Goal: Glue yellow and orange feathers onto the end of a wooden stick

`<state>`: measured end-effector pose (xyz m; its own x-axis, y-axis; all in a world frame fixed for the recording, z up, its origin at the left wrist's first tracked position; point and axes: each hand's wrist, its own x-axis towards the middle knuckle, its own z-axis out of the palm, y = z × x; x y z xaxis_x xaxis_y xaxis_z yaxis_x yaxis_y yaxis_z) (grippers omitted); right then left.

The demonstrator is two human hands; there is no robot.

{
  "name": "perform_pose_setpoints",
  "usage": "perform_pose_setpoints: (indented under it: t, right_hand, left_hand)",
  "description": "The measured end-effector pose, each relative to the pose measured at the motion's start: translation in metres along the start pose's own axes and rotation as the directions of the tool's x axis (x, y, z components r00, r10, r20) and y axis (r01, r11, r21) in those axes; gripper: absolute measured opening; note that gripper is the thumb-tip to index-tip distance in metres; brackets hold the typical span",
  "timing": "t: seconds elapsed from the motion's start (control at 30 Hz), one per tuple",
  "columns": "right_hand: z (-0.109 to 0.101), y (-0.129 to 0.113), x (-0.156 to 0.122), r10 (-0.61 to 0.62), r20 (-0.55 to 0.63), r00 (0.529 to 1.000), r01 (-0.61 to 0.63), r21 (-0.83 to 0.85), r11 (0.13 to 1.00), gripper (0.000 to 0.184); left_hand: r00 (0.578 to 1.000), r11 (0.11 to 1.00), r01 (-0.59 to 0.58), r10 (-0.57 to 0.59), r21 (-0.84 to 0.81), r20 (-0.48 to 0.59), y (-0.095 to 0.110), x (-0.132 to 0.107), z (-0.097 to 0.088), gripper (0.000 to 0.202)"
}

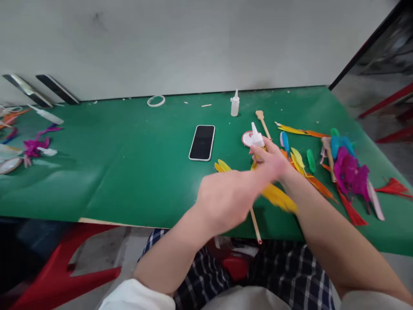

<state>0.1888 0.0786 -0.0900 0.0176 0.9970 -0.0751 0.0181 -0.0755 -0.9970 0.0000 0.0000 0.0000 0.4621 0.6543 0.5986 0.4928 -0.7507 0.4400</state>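
Observation:
A small glue bottle [257, 140] with a white pointed nozzle is upright in my right hand [271, 157], whose fingers wrap round it. My left hand [226, 200] is blurred and closed, crossing in front of the right wrist. An orange-yellow feather [280, 199], also blurred, comes out from under its thumb; the grip itself is hidden. Below this hand a thin wooden stick [256, 226] with a red tip reaches the table's front edge. Lighter yellow feathers [222, 165] show just beyond my left knuckles. A round white piece with a red rim [247, 138] lies behind the bottle.
A phone [202, 143] lies mid-table, with another small bottle [235, 103] standing behind it. Coloured feathers [350, 170] and red tassels [351, 211] cover the right side. A wooden stick [263, 122] lies farther back. More craft pieces [35, 146] are far left. A wall closes the back.

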Motion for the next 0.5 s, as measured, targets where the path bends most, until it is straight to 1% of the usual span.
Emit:
perform_pose_setpoints:
  t: [0.03, 0.07, 0.13, 0.23, 0.3, 0.4, 0.43, 0.5]
  right_hand:
    - [-0.002, -0.001, -0.001, -0.009, 0.026, 1.0, 0.008, 0.013, 1.0, 0.037]
    - [-0.005, -0.003, -0.001, -0.015, 0.054, 0.998, 0.013, 0.032, 0.999, 0.039]
    - [-0.009, -0.007, -0.003, -0.023, 0.096, 0.995, 0.018, 0.057, 0.998, 0.043]
    - [-0.014, -0.015, -0.007, -0.052, 0.104, 0.993, 0.046, 0.058, 0.997, 0.045]
    - [-0.016, -0.019, -0.008, -0.076, 0.055, 0.996, 0.073, 0.05, 0.996, 0.041]
    - [-0.02, -0.023, -0.007, -0.093, -0.102, 0.99, 0.1, 0.064, 0.993, 0.031]
    - [-0.021, -0.024, -0.007, -0.098, -0.146, 0.984, 0.111, 0.084, 0.99, 0.03]
    - [-0.023, -0.026, -0.005, -0.117, -0.191, 0.975, 0.149, 0.161, 0.976, 0.03]
  left_hand:
    - [0.999, 1.0, -0.012, 0.013, 0.019, -0.047, -0.008, 0.002, 0.009, 0.027]
    - [0.996, 0.999, -0.048, 0.05, 0.018, -0.076, -0.017, 0.003, 0.017, 0.028]
    - [0.992, 0.994, -0.107, 0.107, 0.007, -0.07, -0.034, 0.005, 0.031, 0.026]
    - [0.989, 0.989, -0.145, 0.144, -0.027, -0.043, -0.054, 0.005, 0.043, 0.025]
    - [0.984, 0.985, -0.172, 0.17, -0.032, -0.053, -0.059, 0.005, 0.047, 0.023]
    - [0.973, 0.975, -0.218, 0.214, -0.039, -0.083, -0.058, 0.004, 0.05, 0.023]
    - [0.97, 0.972, -0.232, 0.228, -0.045, -0.081, -0.057, 0.003, 0.051, 0.023]
    - [0.967, 0.967, -0.247, 0.243, -0.055, -0.072, -0.057, 0.002, 0.054, 0.024]
